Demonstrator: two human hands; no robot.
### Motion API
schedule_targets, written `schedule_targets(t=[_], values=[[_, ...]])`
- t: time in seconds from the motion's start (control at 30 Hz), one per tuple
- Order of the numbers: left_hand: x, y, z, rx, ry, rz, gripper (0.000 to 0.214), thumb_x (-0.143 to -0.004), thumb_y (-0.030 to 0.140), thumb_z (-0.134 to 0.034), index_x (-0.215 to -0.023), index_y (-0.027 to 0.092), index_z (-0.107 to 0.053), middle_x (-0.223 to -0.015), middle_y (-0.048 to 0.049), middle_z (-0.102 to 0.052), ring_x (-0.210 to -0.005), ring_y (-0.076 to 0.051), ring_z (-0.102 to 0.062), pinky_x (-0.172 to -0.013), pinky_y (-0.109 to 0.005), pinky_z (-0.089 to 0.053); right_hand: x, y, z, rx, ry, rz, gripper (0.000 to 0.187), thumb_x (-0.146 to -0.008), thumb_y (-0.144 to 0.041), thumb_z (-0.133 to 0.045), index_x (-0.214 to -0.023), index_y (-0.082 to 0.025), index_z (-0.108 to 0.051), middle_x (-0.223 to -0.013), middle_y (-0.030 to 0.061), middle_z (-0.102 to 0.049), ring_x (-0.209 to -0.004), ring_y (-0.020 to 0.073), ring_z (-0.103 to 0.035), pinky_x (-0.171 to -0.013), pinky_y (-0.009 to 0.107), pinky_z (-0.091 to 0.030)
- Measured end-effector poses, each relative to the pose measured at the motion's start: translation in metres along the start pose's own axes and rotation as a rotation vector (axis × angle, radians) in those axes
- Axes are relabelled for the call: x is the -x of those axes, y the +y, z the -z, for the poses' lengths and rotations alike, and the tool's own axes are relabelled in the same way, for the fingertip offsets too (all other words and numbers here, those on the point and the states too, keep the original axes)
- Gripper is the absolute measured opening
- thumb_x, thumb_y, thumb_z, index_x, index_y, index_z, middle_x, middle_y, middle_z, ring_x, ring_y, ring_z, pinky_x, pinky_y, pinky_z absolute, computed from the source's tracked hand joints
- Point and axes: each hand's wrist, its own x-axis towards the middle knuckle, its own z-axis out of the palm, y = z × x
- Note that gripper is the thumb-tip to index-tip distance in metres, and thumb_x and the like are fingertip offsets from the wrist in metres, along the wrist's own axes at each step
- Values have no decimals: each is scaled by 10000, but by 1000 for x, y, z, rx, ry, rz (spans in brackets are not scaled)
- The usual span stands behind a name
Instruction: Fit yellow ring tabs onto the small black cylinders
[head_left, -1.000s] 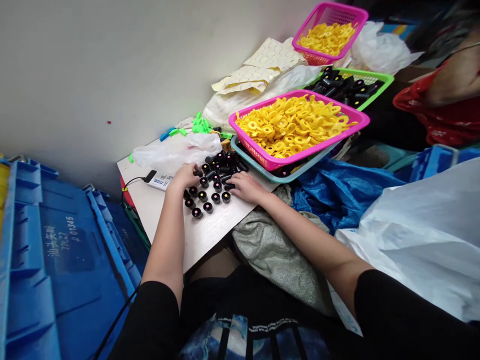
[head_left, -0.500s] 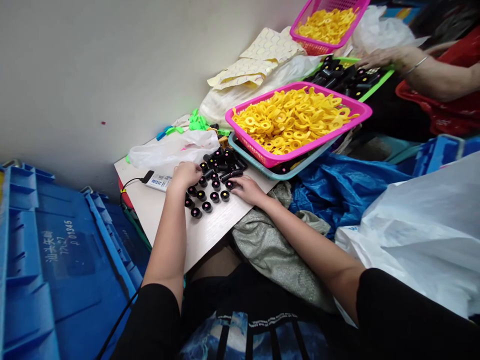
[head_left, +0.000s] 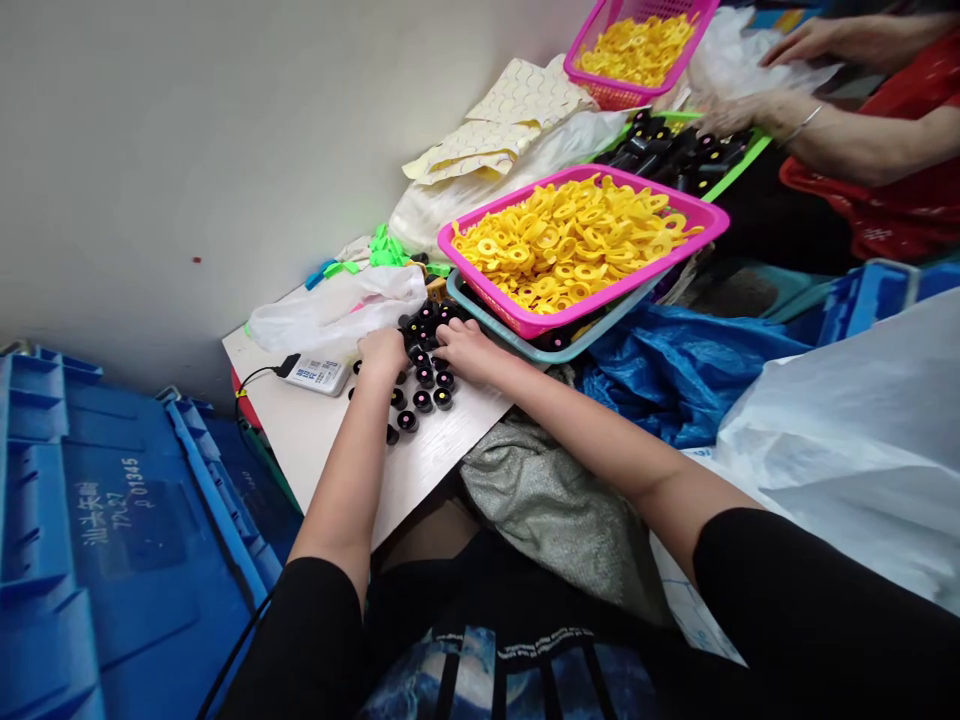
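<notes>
Both my hands rest on a cluster of small black cylinders [head_left: 422, 398] with pink or yellow dots on top, standing on a pale wooden board [head_left: 315, 440]. My left hand [head_left: 382, 352] curls over the left side of the cluster, its fingers bent down among the pieces. My right hand [head_left: 466, 347] lies close beside it on the right, fingers reaching into the loose pile behind. What either hand grips is hidden by the knuckles. A pink basket [head_left: 697, 225] full of yellow plastic rings sits just beyond.
A white power bank [head_left: 316, 374] with a cable lies left of my hands, a clear plastic bag [head_left: 330, 310] behind. Blue crates [head_left: 112, 540] stand at left. Another person's hands [head_left: 720, 115] work over a green basket [head_left: 742, 160] of black parts. White bag [head_left: 862, 450] at right.
My right hand has moved left toward my left hand, onto the back of the cluster. The other person's hands have come into view over the green basket. The view shifted slightly.
</notes>
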Motion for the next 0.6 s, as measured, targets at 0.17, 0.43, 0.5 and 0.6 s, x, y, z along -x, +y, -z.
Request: schedule_targets(t=[0.17, 0.43, 0.5, 0.6], values=[[1, -12, -2, 131, 17, -32, 253, -651, 199, -713, -897, 162, -666, -1031, -146, -686, -1016, -339, -630, -865, -407, -470, -2, 1, -2, -67, 1, 1, 229, -862, -204, -588, -1043, -142, -714, -1171, 164, -576, -1121, 315, -401, -857, 425, -292], [24, -59, 15, 839, 97, -163, 441, -753, 226, -651, -1182, 178, -560, -1005, -54, -664, -882, -175, -610, -758, -281, -489, 13, 0, -4, -574, 251, -128, 305, -823, -247, -611, -1112, -151, -637, -1109, 107, -650, -1014, 246, -539, -887, 373, -387], [40, -67, 14, 923, 225, -138, 378, -768, 205, -635, -1136, 163, -564, -1077, -64, -637, -978, -175, -579, -834, -281, -474, 20, -2, -5, -667, 336, -188, 374, -807, -234, -602, -1166, -130, -605, -1098, 113, -648, -918, 218, -576, -836, 345, -438], [71, -83, -1, 969, 475, 2, 325, -769, 237, -648, -1075, 169, -561, -1102, -59, -606, -987, -162, -557, -858, -270, -458, 38, -5, -12, -718, 418, -320, 455, -806, -247, -597, -1246, -132, -567, -1098, 115, -646, -812, 194, -599, -778, 334, -485]])
